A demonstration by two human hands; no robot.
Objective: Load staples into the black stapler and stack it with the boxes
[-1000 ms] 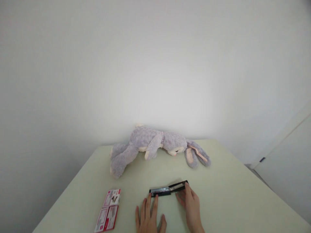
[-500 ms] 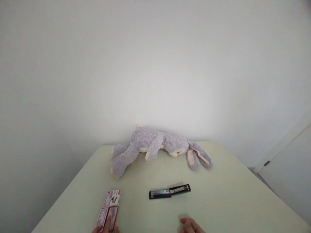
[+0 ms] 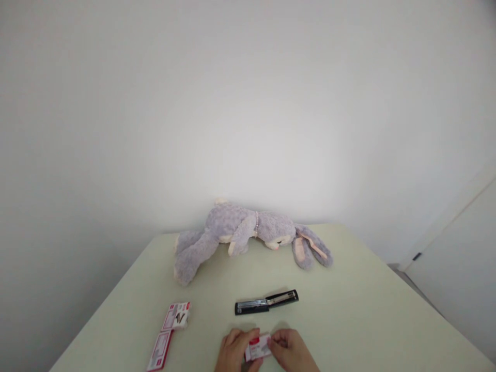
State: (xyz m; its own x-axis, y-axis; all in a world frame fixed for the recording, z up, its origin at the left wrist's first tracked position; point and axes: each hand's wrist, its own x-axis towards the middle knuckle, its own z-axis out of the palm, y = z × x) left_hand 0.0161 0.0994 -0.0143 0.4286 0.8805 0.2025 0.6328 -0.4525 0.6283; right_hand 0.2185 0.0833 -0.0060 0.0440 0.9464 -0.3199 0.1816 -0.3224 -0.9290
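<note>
Both hands are at the near edge of the pale green worktop (image 3: 368, 310), held together over a small red-and-white staple box (image 3: 259, 348). The left hand (image 3: 234, 351) grips the left end of the box, fingers curled over its top edge and thumb below. The right hand (image 3: 291, 350) grips the right end in the same way, fingertips closed on the box. The box is held between the two hands just above, or on, the worktop surface; contact with the surface cannot be determined. Only the middle portion of the box face is visible; its printed text is too small to read.

Just beyond the hands lies a black stapler (image 3: 266, 303), opened out flat, long axis running left to right, right end angled slightly away from the person. The metal staple channel is exposed on the right half. The stapler is apart from both hands.

To the left of the hands, two further red-and-white staple boxes lie on the worktop: one (image 3: 176, 316) farther from the person, one (image 3: 159, 351) nearer the worktop edge. The two are close together, corner to corner.

At the far side of the worktop, against the white wall (image 3: 248, 103), a grey plush rabbit (image 3: 240, 231) lies on its front, ears extended to the right, legs to the left.
</note>
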